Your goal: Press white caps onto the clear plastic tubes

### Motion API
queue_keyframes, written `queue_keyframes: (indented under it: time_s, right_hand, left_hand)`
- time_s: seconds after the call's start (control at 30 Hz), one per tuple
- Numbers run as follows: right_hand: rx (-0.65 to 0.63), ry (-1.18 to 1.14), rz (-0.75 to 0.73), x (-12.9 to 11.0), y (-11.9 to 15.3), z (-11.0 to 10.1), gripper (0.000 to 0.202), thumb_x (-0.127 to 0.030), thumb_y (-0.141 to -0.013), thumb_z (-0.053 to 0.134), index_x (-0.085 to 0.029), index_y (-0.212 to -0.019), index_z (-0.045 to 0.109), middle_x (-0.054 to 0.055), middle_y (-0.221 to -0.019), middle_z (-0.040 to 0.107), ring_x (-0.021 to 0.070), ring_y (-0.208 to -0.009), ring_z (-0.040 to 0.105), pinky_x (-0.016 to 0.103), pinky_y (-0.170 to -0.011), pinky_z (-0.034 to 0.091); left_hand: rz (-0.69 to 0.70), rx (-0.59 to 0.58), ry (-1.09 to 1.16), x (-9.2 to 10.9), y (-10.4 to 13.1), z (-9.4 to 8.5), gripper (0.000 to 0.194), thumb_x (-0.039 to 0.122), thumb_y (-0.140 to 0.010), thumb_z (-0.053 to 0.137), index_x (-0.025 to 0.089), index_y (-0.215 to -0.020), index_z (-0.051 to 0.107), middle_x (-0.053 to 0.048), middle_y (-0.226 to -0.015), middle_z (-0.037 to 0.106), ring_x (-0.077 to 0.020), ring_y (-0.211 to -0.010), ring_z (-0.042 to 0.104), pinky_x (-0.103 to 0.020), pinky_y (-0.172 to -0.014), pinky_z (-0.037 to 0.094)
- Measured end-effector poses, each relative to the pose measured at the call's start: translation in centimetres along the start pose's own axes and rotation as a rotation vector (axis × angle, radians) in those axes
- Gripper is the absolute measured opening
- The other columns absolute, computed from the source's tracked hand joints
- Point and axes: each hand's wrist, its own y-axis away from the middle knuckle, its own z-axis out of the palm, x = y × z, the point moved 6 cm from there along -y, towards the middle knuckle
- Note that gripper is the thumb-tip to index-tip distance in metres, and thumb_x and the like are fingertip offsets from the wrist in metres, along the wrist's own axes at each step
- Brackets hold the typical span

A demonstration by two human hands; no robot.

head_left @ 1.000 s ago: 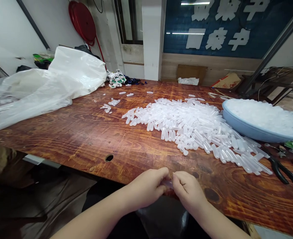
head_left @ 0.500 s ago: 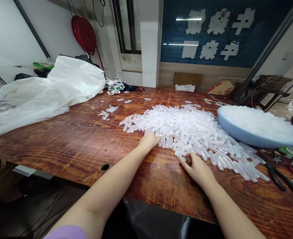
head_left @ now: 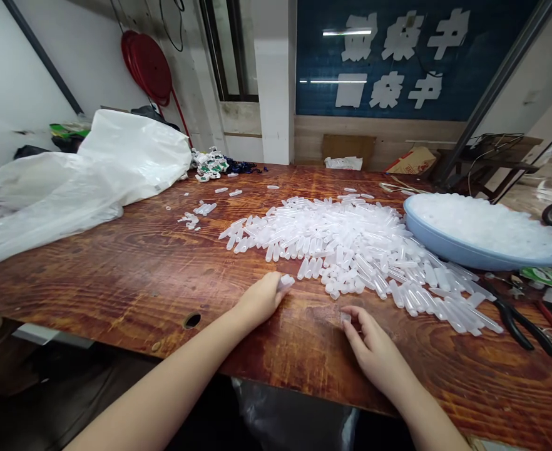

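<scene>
A broad pile of translucent white plastic pieces [head_left: 332, 232] lies on the brown wooden table [head_left: 163, 269]. My left hand [head_left: 261, 299] is closed around a translucent piece [head_left: 285, 282], which sticks out past the fingertips just in front of the pile's near edge. To the right, my right hand [head_left: 363, 332] pinches a small clear piece [head_left: 346, 317] between thumb and index finger, a little nearer to me than the pile. Beside the pile at the right stands a light blue basin [head_left: 473, 250] heaped with similar white pieces.
Black-handled pliers [head_left: 515, 322] lie at the right beside small tools. A large white plastic bag [head_left: 135, 150] covers the table's left side. White-green and dark blue bits [head_left: 210, 164] sit at the back. A few loose pieces [head_left: 204, 208] lie left of the pile, and a round hole [head_left: 192, 321] near the front edge.
Both hands have drawn back from the pile toward me, the left also leftward. A piece now shows in my left hand's grip. The whole view has shifted slightly.
</scene>
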Motion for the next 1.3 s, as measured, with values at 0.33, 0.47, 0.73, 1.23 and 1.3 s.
queue_keyframes:
  time_s: [0.33,0.47,0.73,1.23,1.3]
  right_hand:
    - [-0.116,0.086,-0.490,-6.6,4.2,1.3,0.037,-0.017,-0.087,0.034,-0.020,-0.123,0.043,0.009,-0.100,0.056,0.0135,-0.088,0.057,0.023,-0.073,0.051]
    - [0.009,0.177,-0.622,-6.5,5.0,0.7,0.036,-0.014,-0.085,0.040,-0.019,-0.120,0.047,0.009,-0.101,0.059,0.0160,-0.091,0.058,0.026,-0.074,0.052]
    - [-0.106,-0.006,-0.516,-5.6,4.5,1.0,0.028,-0.018,-0.087,0.041,-0.021,-0.111,0.054,0.006,-0.098,0.060,0.0108,-0.088,0.059,0.018,-0.075,0.049]
    - [-0.307,-0.091,0.028,-2.8,3.7,2.9,0.039,-0.047,-0.088,0.030,-0.018,-0.090,0.056,0.003,-0.073,0.060,0.0144,-0.065,0.056,0.025,-0.059,0.044]
    - [-0.284,-0.152,-0.042,-3.5,3.6,2.8,0.035,-0.044,-0.086,0.037,-0.019,-0.107,0.051,0.006,-0.091,0.060,0.0147,-0.075,0.057,0.025,-0.065,0.045]
  left_hand:
    - [0.320,-0.228,0.540,4.1,8.2,2.0,0.022,0.021,-0.079,0.051,0.021,-0.099,0.061,0.000,-0.089,0.061,-0.0133,-0.084,0.053,-0.022,-0.078,0.040]
    - [0.279,-0.314,0.637,3.8,8.4,2.3,0.017,0.024,-0.077,0.054,0.019,-0.091,0.063,0.001,-0.081,0.058,-0.0125,-0.076,0.051,-0.022,-0.072,0.040]
    - [0.209,-0.574,0.960,3.9,8.2,3.9,0.037,0.047,-0.073,0.058,0.012,-0.082,0.060,0.002,-0.063,0.049,-0.0080,-0.058,0.040,-0.019,-0.054,0.033]
    - [0.103,-0.402,0.813,3.8,8.5,3.8,0.019,0.033,-0.075,0.052,0.015,-0.071,0.050,0.004,-0.061,0.046,-0.0092,-0.057,0.042,-0.019,-0.054,0.033]
    - [0.098,-0.385,0.806,3.8,8.6,3.8,0.018,0.033,-0.076,0.051,0.015,-0.073,0.050,0.004,-0.063,0.046,-0.0092,-0.059,0.041,-0.019,-0.055,0.033]
